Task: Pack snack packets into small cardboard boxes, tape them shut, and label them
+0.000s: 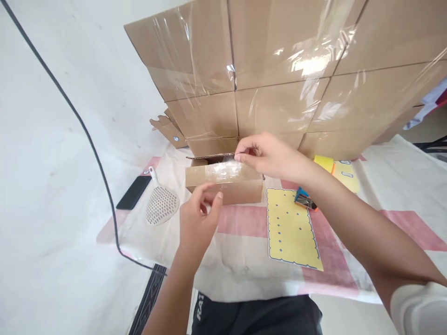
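Note:
A small cardboard box (240, 191) lies on the table in front of me, its top flap (213, 156) raised a little at the back and a dark gap under it. Shiny clear tape (223, 172) runs along its upper face. My right hand (260, 151) is over the box's back edge, thumb and fingertips pinched at what looks like the tape's end. Near the front left of the box is my left hand (200, 211), its thumb and fingers curved but apart, holding nothing.
Large taped cardboard panels (279, 102) stand behind the box. At left lie a white perforated skimmer (162, 204) and a black phone (133, 192). To the right are a yellow bordered sheet (291, 232), a blue-orange metal tool (305, 199) and a yellow item (324, 163). A black cable (87, 132) hangs left.

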Available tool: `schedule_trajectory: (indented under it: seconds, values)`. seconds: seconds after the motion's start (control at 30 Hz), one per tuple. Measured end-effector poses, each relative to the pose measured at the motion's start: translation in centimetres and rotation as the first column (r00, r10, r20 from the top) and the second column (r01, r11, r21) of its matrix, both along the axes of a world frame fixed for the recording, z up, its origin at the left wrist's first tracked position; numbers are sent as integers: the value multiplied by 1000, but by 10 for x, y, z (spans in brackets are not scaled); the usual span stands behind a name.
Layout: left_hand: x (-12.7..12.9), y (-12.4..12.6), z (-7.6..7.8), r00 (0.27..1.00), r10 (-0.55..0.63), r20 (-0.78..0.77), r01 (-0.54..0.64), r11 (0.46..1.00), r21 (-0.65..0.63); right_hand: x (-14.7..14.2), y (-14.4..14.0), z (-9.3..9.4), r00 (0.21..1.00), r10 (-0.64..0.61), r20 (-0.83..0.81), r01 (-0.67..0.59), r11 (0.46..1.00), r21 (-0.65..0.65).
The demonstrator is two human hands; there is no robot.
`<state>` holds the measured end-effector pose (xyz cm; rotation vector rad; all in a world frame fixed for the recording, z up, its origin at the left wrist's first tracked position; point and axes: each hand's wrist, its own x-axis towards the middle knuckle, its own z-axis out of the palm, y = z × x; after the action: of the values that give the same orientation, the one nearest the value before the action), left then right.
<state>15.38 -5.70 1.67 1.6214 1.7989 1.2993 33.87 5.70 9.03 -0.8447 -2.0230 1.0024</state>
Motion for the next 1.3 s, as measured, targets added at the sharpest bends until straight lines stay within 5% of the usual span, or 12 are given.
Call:
schedule_trajectory:
  seconds: [0.07, 0.2, 0.3, 0.53, 0.7, 0.8, 0.9, 0.97, 1.13, 1.3]
  values:
    - [-4, 16, -2, 921, 96, -377, -7, 973, 229, -9, 19, -1, 1000, 8, -26, -9, 999, -39]
    - [-14, 49, -8, 718, 2, -696, 103, 989, 109, -25, 45, -9, 990, 3, 139, -19, 993, 113]
    - [-20, 56, -17, 726, -32, -687, 88, 995, 46, -28, 51, -14, 948, 3, 317, -58, 985, 163]
    - [-22, 49, -31, 673, 13, -739, 128, 983, 134, -39, 65, -26, 853, -17, 521, -96, 977, 189]
    - [-22, 49, -33, 646, 43, -762, 107, 984, 146, -44, 60, -21, 713, -36, 700, -191, 951, 244]
    - [-21, 49, -34, 641, 38, -767, 98, 986, 131, -47, 61, -22, 666, -257, 700, -92, 903, 419]
    - [-18, 48, -32, 645, 36, -763, 79, 990, 114, -50, 68, -31, 693, -498, 520, 115, 790, 603]
    - [-16, 49, -28, 655, 34, -755, 56, 994, 93, -48, 68, -38, 723, -554, 413, 197, 738, 645]
    - [-9, 55, -12, 634, -17, -773, 21, 1000, -4, -2, 46, -50, 725, -627, 285, 390, 714, 581]
    - [-17, 64, -6, 605, -63, -794, 47, 998, -43, 115, 12, -66, 623, -765, 161, 619, 609, 496]
